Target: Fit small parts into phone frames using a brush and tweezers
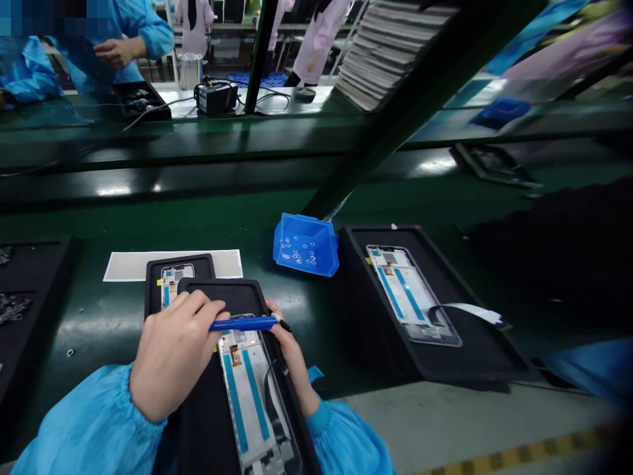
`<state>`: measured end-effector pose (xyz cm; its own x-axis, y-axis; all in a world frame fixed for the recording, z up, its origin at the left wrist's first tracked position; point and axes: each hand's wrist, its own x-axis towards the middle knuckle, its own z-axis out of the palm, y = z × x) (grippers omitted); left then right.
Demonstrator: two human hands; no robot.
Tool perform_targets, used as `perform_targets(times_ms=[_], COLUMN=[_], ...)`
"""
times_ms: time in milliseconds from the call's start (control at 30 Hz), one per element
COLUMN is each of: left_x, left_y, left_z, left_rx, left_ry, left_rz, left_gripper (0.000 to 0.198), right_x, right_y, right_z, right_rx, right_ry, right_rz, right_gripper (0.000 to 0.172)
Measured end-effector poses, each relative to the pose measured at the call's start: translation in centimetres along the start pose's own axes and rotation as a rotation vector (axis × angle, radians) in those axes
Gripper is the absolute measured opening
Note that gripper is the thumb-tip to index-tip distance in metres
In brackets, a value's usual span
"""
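My left hand point(178, 349) is closed on a blue pen-like tool point(242, 323), which points right and ends in a dark tip. Beneath it is a black tray point(202, 409) with a phone frame point(250, 389) lying in it; the frame bears two blue strips and a dark flex cable. My right hand point(289, 349) grips the tray's right edge, its fingertips beside the tool's tip. Partly covered by this tray, another black tray point(205, 264) holds a similar phone frame point(173, 277).
A blue bin point(306, 244) with several small rings stands ahead. Right of it, stacked black trays point(475, 349) carry another phone frame point(415, 297). Small metal parts fill a dark tray point(30, 270) at left. A green post point(366, 152) slants across; co-workers stand beyond.
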<state>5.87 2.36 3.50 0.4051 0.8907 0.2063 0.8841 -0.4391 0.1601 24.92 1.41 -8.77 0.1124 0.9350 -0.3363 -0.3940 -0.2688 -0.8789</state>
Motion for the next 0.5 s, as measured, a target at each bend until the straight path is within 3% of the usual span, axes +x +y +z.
perform_targets(times_ms=[133,300,500], left_x=[0.0,0.0,0.2], left_y=[0.0,-0.6,-1.5], left_z=[-0.1,0.2,1.2], left_rx=[0.009,0.007,-0.203], left_ry=[0.010,-0.048,-0.067], left_rz=[0.011,-0.027,0.010], left_gripper=[0.026,0.027,0.025], right_x=[-0.3,-2.3,-3.7], right_y=[-0.3,-2.5,-4.4], right_z=[0.3,1.7,3.1], right_rx=[0.018,0.054,-0.029], right_ry=[0.023,0.061,0.059], right_rz=[0.055,0.080,-0.035], right_gripper=[0.048,0.049,0.048])
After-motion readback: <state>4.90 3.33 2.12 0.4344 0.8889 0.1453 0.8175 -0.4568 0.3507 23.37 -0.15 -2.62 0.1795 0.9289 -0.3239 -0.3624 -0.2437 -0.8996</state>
